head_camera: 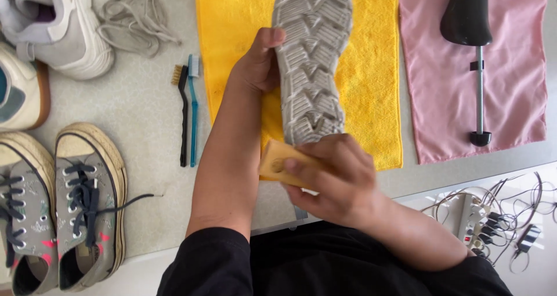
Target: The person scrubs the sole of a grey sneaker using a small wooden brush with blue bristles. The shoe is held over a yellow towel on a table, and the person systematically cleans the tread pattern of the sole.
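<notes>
we see the shoe sole (312, 58) over the towel (371, 69), brushes (187, 116) to its left, the shoe tree (473, 52) on the cloth (516, 69) right.

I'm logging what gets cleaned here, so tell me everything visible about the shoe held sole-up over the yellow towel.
The shoe is turned sole-up, showing a grey, grimy-looking rubber outsole with a chevron tread. It runs lengthwise away from the person, above the yellow towel. The left hand grips its side, thumb on the sole's edge. The right hand holds a tan block at the near end. Its upper is hidden.
</notes>
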